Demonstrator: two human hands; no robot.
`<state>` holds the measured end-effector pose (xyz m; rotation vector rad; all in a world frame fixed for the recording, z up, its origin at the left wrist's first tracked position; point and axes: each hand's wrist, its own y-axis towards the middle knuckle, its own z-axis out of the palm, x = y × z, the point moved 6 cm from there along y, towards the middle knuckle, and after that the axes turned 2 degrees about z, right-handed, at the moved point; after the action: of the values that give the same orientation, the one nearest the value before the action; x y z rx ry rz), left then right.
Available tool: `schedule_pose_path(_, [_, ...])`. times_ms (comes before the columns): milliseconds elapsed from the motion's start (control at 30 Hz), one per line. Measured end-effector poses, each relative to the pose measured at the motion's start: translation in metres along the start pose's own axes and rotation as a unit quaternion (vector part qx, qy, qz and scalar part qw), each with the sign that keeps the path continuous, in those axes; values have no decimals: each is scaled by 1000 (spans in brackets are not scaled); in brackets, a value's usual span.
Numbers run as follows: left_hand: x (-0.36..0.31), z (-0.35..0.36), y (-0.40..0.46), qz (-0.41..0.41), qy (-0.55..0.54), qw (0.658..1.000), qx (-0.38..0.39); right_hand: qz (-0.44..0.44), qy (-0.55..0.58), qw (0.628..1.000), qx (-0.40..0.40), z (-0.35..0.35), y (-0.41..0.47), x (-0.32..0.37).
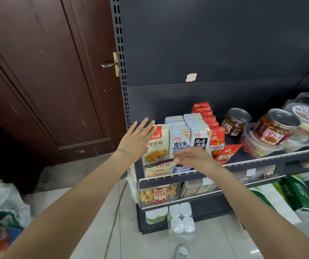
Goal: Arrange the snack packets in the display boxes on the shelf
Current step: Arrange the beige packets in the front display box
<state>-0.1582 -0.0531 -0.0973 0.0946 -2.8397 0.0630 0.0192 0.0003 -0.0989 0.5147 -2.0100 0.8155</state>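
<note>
I see my left hand's fingers (142, 126) straight and fanned apart, holding nothing, the left hand (134, 142) raised in front of the left edge of a cream packet (157, 144) printed "金针菇" with a red corner label; whether the palm touches it I cannot tell. My right hand (194, 157) hovers lower, its fingers (179, 156) loosely extended and pointing left, gripping nothing, just in front of the packet rows. The cream packet stands upright at the front of a white display box (159, 170) that repeats "金针菇" on its face, at the left end of the dark shelf (262, 162). Beside it to the right stand a row of blue-and-white packets (180, 141) reading "魔芋爽", then a row of packets with a black label (200, 139) reading "风吃海带", then red packets (217, 139) marked "麻辣", one red packet (226, 153) leaning tilted at the front. Farther right on the same shelf sit clear jars (275, 128) with red labels reading "萝卜干". On the lower shelf a clear tub of biscuits (158, 194) carries a red-and-white label too small for me to read.
</note>
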Motion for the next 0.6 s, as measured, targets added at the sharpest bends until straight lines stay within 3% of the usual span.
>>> schedule_pose_path(267, [-5, -15, -11, 34, -109, 992, -44, 5, 1, 1000, -11, 1, -3, 1])
schedule_pose_path(367, [-13, -23, -21, 47, -203, 976, -65, -1, -10, 1000, -26, 2, -6, 0])
schedule_pose_path(500, [-31, -27, -39, 46, -434, 899, 41, 2, -24, 998, -52, 3, -7, -3])
schedule_pose_path(533, [-36, -25, -43, 48, -459, 884, 75, 4, -24, 998, -56, 4, -9, -5])
schedule_pose_path(600, [-41, -21, -46, 59, -447, 886, 104, 8, -10, 998, -61, 5, -10, -6])
